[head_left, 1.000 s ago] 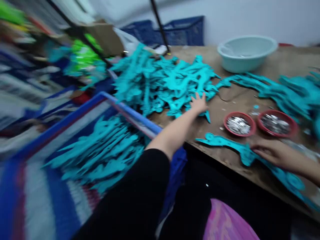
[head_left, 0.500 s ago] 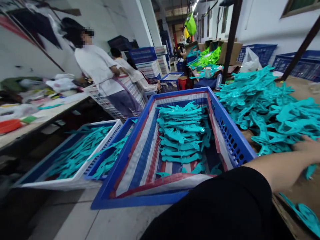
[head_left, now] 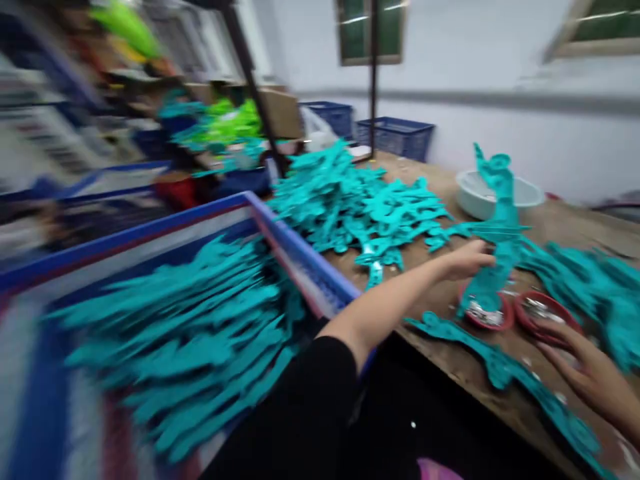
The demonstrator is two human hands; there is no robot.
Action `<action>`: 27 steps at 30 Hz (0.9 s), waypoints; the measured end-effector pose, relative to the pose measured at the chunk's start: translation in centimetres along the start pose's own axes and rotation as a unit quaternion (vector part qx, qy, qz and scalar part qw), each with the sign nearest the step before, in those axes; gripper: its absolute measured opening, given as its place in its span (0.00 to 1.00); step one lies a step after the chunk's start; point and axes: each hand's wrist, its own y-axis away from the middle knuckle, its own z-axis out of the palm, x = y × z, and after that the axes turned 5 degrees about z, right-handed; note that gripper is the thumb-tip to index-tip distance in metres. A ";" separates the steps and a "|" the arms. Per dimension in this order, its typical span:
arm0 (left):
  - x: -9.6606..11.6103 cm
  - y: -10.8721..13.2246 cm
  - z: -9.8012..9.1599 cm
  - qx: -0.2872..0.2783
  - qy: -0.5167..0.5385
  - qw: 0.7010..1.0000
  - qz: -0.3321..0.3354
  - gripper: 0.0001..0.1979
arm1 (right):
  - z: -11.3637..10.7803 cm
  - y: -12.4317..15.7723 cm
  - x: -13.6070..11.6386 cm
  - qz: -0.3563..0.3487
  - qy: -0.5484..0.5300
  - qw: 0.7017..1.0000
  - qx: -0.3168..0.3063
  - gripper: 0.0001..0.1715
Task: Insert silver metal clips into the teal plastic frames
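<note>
A flat, wavy teal cut-out (head_left: 506, 227) stands nearly upright.

One left hand (head_left: 470, 260), one right hand (head_left: 590, 377), one raised teal cutout (head_left: 503, 227), one bench (head_left: 450, 343), two red dishes (head_left: 543, 313), one pale bowl (head_left: 475, 197), one near blue crate (head_left: 300, 260), two far blue crates (head_left: 395, 139), two windows (head_left: 369, 33), teal cutouts too many to count (head_left: 360, 207)

Left hand (head_left: 467, 261) against upright teal cutout (head_left: 501, 247) above red dish (head_left: 487, 319); right hand (head_left: 587, 377) open beside second dish (head_left: 543, 313).
</note>
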 end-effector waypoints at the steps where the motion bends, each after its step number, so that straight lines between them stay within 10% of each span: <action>1: -0.6 -0.7 0.8 -0.012 0.003 1.000 -0.008 0.13 | 0.1 0.8 0.5 0.031 -0.025 0.999 0.016 0.27; 9: -0.1 1.1 2.5 -0.072 0.012 0.997 0.020 0.35 | 1.0 0.4 -1.8 0.060 -0.086 0.994 0.003 0.42; 15: 0.0 2.7 8.5 -0.112 -0.141 0.980 0.087 0.35 | 2.3 0.6 -6.5 0.128 -0.322 0.936 0.065 0.89; 20: 1.1 4.4 9.1 -0.194 -0.468 0.858 0.085 0.24 | -0.5 0.1 -6.3 0.211 -0.375 0.895 0.115 0.44; 24: 3.9 5.5 8.4 -0.088 -0.637 0.747 0.169 0.21 | -5.2 0.6 -4.3 0.259 -0.269 0.927 0.019 0.37; 27: 5.2 6.0 9.1 -0.123 -0.674 0.704 0.189 0.23 | -6.4 0.6 -3.4 0.247 -0.112 0.960 -0.065 0.28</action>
